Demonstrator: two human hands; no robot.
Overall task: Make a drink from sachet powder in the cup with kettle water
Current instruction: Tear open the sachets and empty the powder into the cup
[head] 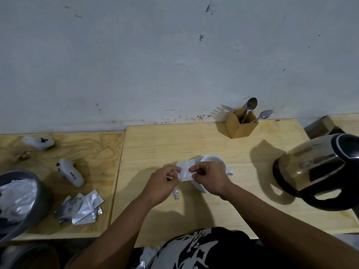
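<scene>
1. Closest to the camera you've got the person's black-and-white patterned shirt (200,247) at the bottom edge, both bare forearms reaching out over the wooden surface (213,206).
2. Left hand (162,184) is pinched shut on the left edge of the sachet (185,170), thumb and fingers together. Right hand (208,178) is clamped on the right edge the same way, so the packet sits stretched between the two.
3. The sachet itself is small, flat, silvery-white and kinda crinkly. It's held up just over the near-left rim of the cup, not lying on the surface.
4. A tiny silver scrap (175,195) lies on the surface under the left hand; can't tell what it is exactly.
5. The cup (211,161) is white, wide-mouthed, handle pointing right, mostly hidden behind the right hand. Can't see what's inside.
6. Off to the left: a loose pile of spare silver sachets (81,207) and a grey bin (41,199) with shiny foil in it.
7. Right side, the steel kettle (318,169) with a black handle, well apart from the cup.
8. Further back on the left, two white controllers (71,174).
9. Farthest, against the scuffed wall, a wooden holder (240,125) with spoons and forks.
</scene>
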